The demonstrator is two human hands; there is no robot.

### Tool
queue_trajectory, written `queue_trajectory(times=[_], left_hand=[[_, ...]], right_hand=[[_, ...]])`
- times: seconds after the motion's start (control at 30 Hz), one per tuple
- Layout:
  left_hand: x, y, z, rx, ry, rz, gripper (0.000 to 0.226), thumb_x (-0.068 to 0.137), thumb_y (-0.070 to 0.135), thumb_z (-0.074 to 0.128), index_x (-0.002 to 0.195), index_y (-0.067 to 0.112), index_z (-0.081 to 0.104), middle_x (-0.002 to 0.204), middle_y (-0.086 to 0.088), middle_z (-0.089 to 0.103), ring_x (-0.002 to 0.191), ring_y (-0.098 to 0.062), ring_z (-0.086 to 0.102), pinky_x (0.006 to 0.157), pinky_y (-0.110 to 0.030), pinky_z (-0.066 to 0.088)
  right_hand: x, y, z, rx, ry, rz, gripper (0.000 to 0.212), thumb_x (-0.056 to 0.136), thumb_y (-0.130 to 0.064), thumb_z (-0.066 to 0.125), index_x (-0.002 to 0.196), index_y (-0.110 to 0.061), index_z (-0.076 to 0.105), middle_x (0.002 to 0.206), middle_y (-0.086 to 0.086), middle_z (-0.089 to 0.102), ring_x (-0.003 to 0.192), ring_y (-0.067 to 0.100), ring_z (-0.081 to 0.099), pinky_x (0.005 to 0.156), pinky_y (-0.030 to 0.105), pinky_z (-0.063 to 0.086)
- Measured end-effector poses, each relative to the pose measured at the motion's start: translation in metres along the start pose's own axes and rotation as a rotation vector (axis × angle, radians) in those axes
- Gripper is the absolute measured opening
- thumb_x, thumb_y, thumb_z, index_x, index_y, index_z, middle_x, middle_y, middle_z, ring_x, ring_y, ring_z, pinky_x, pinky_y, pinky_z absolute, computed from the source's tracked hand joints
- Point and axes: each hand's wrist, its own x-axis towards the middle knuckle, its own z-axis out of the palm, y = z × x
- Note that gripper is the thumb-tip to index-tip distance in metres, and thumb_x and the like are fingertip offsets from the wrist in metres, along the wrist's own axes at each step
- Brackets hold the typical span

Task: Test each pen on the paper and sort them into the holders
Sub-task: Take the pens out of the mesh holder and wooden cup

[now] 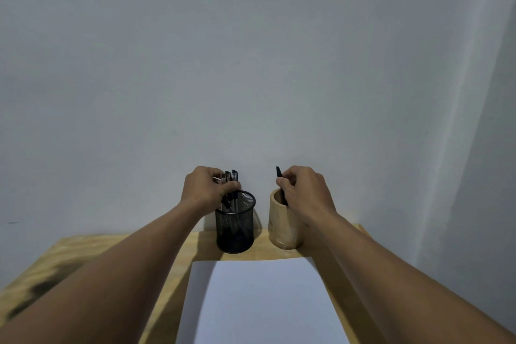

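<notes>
At the far edge of the light wooden counter [83,251], two holders stood side by side against the plain grey wall [251,64], near each other but apart: a black wire-mesh cylindrical holder [236,232] on the left and a pale wooden cylindrical holder [280,234] on the right. The left hand [205,187] was positioned above the mesh holder, its fingers curled around a bundle of dark-capped pens [234,175]. The pens stood upright, lower ends inside the mesh holder and caps showing above the fingers. The right hand [304,190] was positioned over the wooden holder, pinching a single black pen [278,172] between thumb and fingers. That pen's top projected above the hand and its lower part reached inside the holder's rim. A white rectangular sheet of paper [262,301] lay flat on the counter, near side, between the two forearms and just short of the holders.
</notes>
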Motion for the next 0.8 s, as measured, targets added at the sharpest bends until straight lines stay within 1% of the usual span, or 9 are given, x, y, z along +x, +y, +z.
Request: queue_trajectory(times=[0.13,0.2,0.23,0.33,0.4,0.47,0.53,0.67,0.8], left_hand=[[-0.001,-0.003,-0.004,0.051,0.005,0.048,0.025,0.069,0.041,0.087,0.071,0.018,0.076,0.063,0.003,0.071,0.064,-0.012,0.066,0.054,-0.022,0.045],[-0.001,-0.005,-0.003,0.079,0.006,0.061,0.029,0.068,0.042,0.087,0.072,0.017,0.074,0.065,0.002,0.071,0.066,-0.014,0.065,0.059,-0.029,0.048],[-0.002,-0.005,-0.003,0.082,0.009,0.066,0.029,0.069,0.041,0.087,0.075,0.017,0.073,0.068,0.002,0.071,0.068,-0.014,0.065,0.061,-0.029,0.049],[-0.002,0.003,-0.003,0.095,-0.002,0.082,0.034,0.067,0.038,0.089,0.088,0.021,0.070,0.074,0.008,0.067,0.070,-0.006,0.063,0.060,-0.022,0.048],[-0.001,0.008,-0.001,0.113,-0.050,0.084,0.040,0.061,0.038,0.093,0.091,0.024,0.069,0.077,0.007,0.068,0.071,-0.004,0.064,0.057,-0.018,0.047],[0.001,0.011,0.001,0.108,-0.098,0.072,0.046,0.056,0.032,0.096,0.093,0.020,0.073,0.080,0.005,0.072,0.073,-0.003,0.066,0.054,-0.010,0.043],[0.002,0.011,0.004,0.110,-0.125,0.072,0.048,0.054,0.026,0.097,0.095,0.016,0.075,0.080,0.006,0.073,0.075,-0.003,0.068,0.055,-0.005,0.041],[0.000,0.011,0.006,0.077,-0.125,0.079,0.048,0.059,0.015,0.094,0.100,0.015,0.071,0.082,0.009,0.071,0.076,-0.008,0.068,0.062,-0.011,0.045],[0.000,0.010,0.008,0.020,-0.150,0.060,0.047,0.068,0.010,0.089,0.108,0.015,0.065,0.088,0.004,0.072,0.075,-0.010,0.066,0.057,-0.011,0.041]], right_hand=[[0.000,0.001,-0.001,-0.001,-0.001,-0.003,0.018,0.097,-0.031,0.061,0.099,-0.019,0.075,0.097,0.000,0.075,0.095,0.022,0.068,0.085,0.043,0.057],[0.000,0.001,-0.002,0.000,0.003,-0.005,0.017,0.097,-0.031,0.062,0.099,-0.020,0.075,0.097,0.000,0.075,0.095,0.022,0.068,0.085,0.043,0.057],[-0.001,0.001,-0.002,0.000,0.004,-0.007,0.017,0.097,-0.031,0.061,0.099,-0.020,0.075,0.097,0.000,0.075,0.094,0.022,0.068,0.085,0.043,0.057],[-0.001,0.003,-0.002,-0.005,0.004,-0.014,0.017,0.098,-0.030,0.062,0.099,-0.020,0.075,0.098,0.000,0.075,0.095,0.021,0.068,0.085,0.042,0.057],[-0.001,0.003,-0.003,-0.007,0.008,-0.019,0.017,0.098,-0.030,0.061,0.100,-0.019,0.075,0.099,0.000,0.075,0.095,0.021,0.068,0.085,0.041,0.057],[-0.001,0.003,-0.003,-0.002,0.010,-0.024,0.018,0.099,-0.030,0.061,0.101,-0.019,0.075,0.100,0.000,0.075,0.095,0.020,0.068,0.085,0.041,0.057],[-0.001,0.003,-0.002,-0.004,0.010,-0.030,0.018,0.099,-0.031,0.061,0.102,-0.019,0.075,0.100,0.000,0.075,0.095,0.020,0.068,0.085,0.041,0.057],[-0.001,0.003,0.000,-0.014,0.018,-0.026,0.018,0.099,-0.032,0.061,0.099,-0.019,0.074,0.098,0.000,0.075,0.093,0.022,0.068,0.084,0.042,0.057],[-0.001,0.006,0.001,-0.028,0.006,0.006,0.019,0.099,-0.030,0.060,0.100,-0.019,0.075,0.098,0.001,0.075,0.094,0.024,0.068,0.084,0.041,0.057]])
